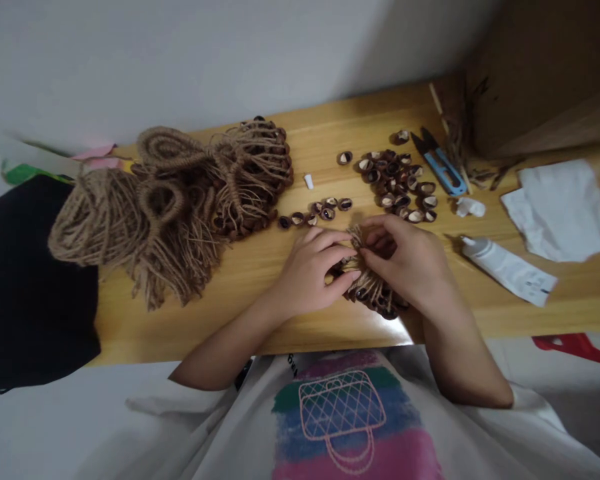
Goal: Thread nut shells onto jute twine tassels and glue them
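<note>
Both my hands meet over a bundle of jute cords with brown nutshells on their ends (373,287), near the front edge of the wooden table. My left hand (317,267) comes from the left, its fingers curled onto the cords. From the right, my right hand (405,260) pinches the top of the same bundle with thumb and forefinger. Just beyond my hands lie a short row of half nutshells (327,213) and a larger heap of them (393,177). A white cap (309,181) stands left of the heap.
Finished-looking jute bundles with shells (250,167) and a jute skein (100,213) fill the left side. Blue thread snips (440,163), an uncapped white tube (510,267), white tissue (565,210) and a cardboard box (545,80) are at right. Black cloth (35,287) covers the left end.
</note>
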`<state>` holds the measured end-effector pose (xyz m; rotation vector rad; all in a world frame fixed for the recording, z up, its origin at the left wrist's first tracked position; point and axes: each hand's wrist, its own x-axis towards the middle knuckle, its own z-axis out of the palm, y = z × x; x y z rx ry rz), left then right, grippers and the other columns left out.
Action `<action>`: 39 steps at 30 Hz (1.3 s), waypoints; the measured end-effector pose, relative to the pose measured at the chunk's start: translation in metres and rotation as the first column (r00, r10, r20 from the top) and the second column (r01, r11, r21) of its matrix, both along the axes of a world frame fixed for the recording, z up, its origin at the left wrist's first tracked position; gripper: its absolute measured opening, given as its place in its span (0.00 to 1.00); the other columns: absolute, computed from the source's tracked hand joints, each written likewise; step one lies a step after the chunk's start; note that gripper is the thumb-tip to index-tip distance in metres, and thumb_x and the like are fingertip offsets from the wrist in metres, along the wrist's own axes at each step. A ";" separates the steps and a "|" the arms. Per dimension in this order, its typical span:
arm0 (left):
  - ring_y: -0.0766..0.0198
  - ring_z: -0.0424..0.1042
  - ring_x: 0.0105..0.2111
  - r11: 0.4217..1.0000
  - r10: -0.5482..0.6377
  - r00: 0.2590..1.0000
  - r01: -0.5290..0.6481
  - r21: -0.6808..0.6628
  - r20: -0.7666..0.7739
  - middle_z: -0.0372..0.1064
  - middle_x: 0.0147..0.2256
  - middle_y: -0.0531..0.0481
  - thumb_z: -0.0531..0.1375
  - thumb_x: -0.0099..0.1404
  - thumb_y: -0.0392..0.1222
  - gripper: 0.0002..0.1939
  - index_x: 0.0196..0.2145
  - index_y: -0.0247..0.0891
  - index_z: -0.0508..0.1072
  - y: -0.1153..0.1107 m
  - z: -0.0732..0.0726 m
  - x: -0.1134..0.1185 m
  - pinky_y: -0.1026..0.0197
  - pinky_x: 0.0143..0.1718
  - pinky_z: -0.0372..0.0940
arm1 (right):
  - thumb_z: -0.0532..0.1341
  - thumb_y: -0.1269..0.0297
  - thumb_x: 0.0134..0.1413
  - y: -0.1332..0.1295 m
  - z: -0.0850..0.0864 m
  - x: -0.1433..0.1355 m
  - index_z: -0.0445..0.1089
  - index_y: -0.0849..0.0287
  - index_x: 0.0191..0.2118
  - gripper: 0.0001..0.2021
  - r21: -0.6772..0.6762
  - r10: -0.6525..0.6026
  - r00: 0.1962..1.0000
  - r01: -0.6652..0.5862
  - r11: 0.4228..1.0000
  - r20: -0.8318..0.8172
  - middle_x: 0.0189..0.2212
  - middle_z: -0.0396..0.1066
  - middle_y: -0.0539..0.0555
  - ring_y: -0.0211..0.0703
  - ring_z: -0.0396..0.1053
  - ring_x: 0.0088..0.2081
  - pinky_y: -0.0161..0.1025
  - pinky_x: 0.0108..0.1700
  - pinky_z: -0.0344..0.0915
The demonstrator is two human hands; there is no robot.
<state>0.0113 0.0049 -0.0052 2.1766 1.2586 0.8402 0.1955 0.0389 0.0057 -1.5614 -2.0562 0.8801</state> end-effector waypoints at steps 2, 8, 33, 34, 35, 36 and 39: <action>0.53 0.69 0.48 1.000 -0.001 1.000 0.001 0.005 0.003 0.73 0.47 0.41 0.63 0.63 0.41 0.10 0.41 0.34 0.76 0.000 0.000 0.000 0.48 0.51 0.66 | 0.64 0.74 0.44 0.001 0.001 -0.001 0.71 0.61 0.44 0.17 -0.016 -0.023 1.000 0.023 1.000 0.010 0.30 0.71 0.48 0.35 0.68 0.29 0.31 0.31 0.59; 0.53 0.70 0.47 1.000 0.030 0.997 -0.030 -0.004 0.064 0.73 0.45 0.41 0.63 0.63 0.41 0.10 0.42 0.35 0.76 0.001 -0.004 0.001 0.48 0.50 0.67 | 0.63 0.75 0.45 0.007 0.005 0.000 0.71 0.62 0.44 0.17 -0.154 -0.076 0.997 0.071 0.986 -0.023 0.29 0.70 0.48 0.33 0.68 0.29 0.30 0.32 0.60; 0.56 0.75 0.41 0.868 0.383 0.924 -0.359 -0.344 0.001 0.77 0.36 0.48 0.64 0.58 0.32 0.04 0.29 0.38 0.79 0.018 0.012 0.037 0.48 0.49 0.66 | 0.61 0.62 0.49 0.001 -0.013 0.014 0.62 0.62 0.49 0.20 -0.147 -0.029 0.826 -0.065 0.987 -0.562 0.31 0.67 0.49 0.31 0.67 0.31 0.29 0.37 0.64; 0.56 0.74 0.41 0.866 0.387 0.922 -0.365 -0.342 -0.005 0.77 0.36 0.48 0.64 0.58 0.32 0.04 0.29 0.38 0.79 0.018 0.012 0.038 0.47 0.49 0.66 | 0.61 0.62 0.49 0.000 -0.014 0.014 0.63 0.62 0.49 0.20 -0.138 -0.026 0.827 -0.062 0.989 -0.561 0.31 0.67 0.49 0.31 0.67 0.31 0.28 0.36 0.64; 0.56 0.74 0.41 0.865 0.389 0.921 -0.368 -0.342 -0.007 0.77 0.36 0.48 0.64 0.58 0.32 0.04 0.29 0.38 0.79 0.018 0.012 0.038 0.47 0.49 0.66 | 0.61 0.62 0.50 -0.001 -0.014 0.014 0.63 0.62 0.49 0.20 -0.131 -0.026 0.830 -0.056 0.990 -0.557 0.32 0.67 0.49 0.30 0.67 0.31 0.28 0.36 0.64; 0.56 0.74 0.41 0.865 0.388 0.922 -0.366 -0.342 -0.005 0.77 0.36 0.48 0.64 0.58 0.32 0.04 0.29 0.38 0.79 0.017 0.012 0.038 0.47 0.50 0.66 | 0.60 0.62 0.50 -0.001 -0.014 0.014 0.63 0.62 0.48 0.19 -0.126 -0.030 0.834 -0.048 0.991 -0.551 0.32 0.67 0.49 0.30 0.67 0.31 0.28 0.36 0.64; 0.56 0.74 0.41 0.866 0.389 0.921 -0.364 -0.343 0.006 0.77 0.36 0.48 0.64 0.58 0.33 0.04 0.28 0.39 0.79 0.017 0.013 0.038 0.47 0.49 0.66 | 0.60 0.62 0.50 -0.003 -0.014 0.013 0.64 0.62 0.48 0.19 -0.116 -0.052 0.849 -0.011 0.993 -0.527 0.32 0.67 0.50 0.30 0.67 0.31 0.28 0.35 0.64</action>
